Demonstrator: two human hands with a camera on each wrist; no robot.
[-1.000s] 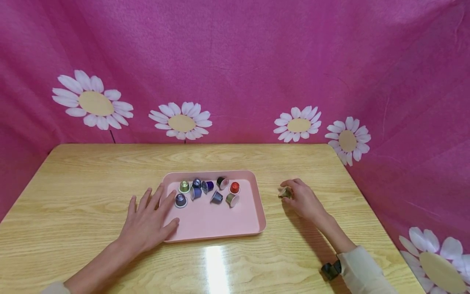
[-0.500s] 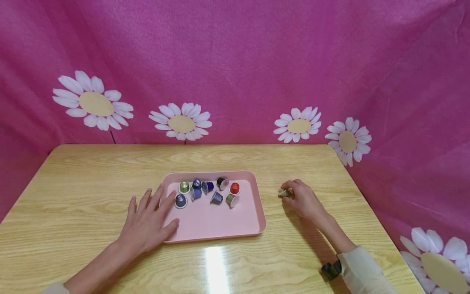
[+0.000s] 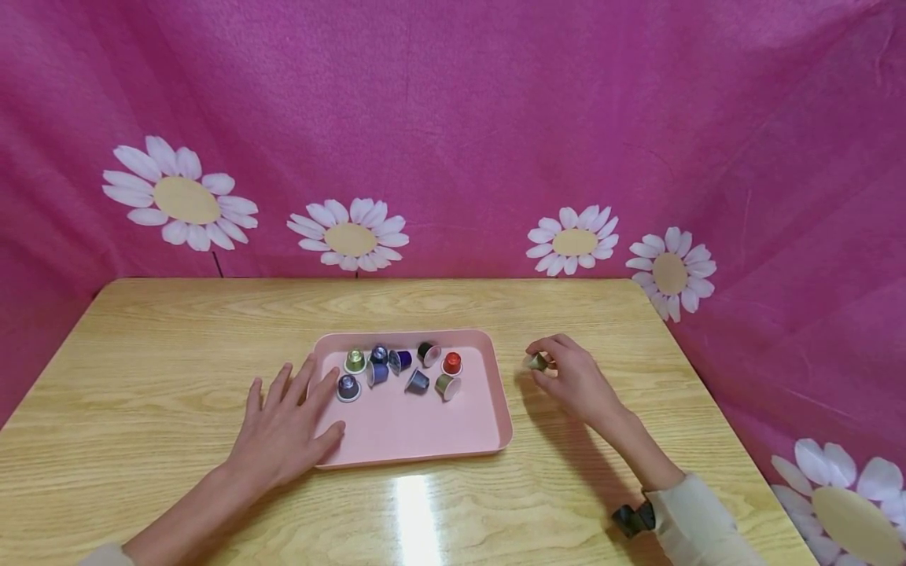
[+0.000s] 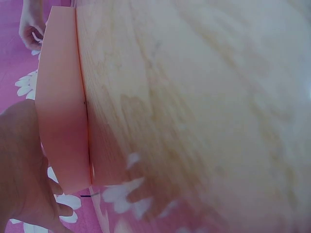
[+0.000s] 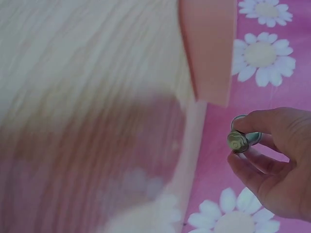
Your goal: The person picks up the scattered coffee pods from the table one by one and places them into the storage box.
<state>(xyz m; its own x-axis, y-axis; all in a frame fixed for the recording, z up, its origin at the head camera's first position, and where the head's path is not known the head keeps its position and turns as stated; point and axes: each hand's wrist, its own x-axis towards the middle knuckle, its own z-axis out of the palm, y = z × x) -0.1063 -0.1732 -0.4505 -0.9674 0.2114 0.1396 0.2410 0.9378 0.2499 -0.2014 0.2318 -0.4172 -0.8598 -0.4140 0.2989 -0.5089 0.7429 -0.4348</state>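
Note:
My right hand (image 3: 576, 381) pinches a green coffee capsule (image 3: 538, 362) between thumb and fingertips, over the table to the right of the tray. In the right wrist view the green capsule (image 5: 238, 141) has its ridged end showing, with more rim and green body behind it, partly hidden by the fingers. My left hand (image 3: 279, 432) lies with straight, spread fingers across the left side of a pink tray (image 3: 418, 432). Inside that tray are several coffee capsules, among them a red one (image 3: 451, 362), a light green one (image 3: 355, 360) and an olive one (image 3: 447, 385).
The pink tray stands on a wood-grain table (image 3: 177, 346), its capsules grouped toward the back. Behind and to the right hangs a magenta cloth (image 3: 460, 134) printed with white daisies. A dark object (image 3: 632, 519) is strapped at my right wrist.
My right hand has shifted a little left toward the tray with the green capsule in its fingers. The left hand and the capsules in the tray stay as they were.

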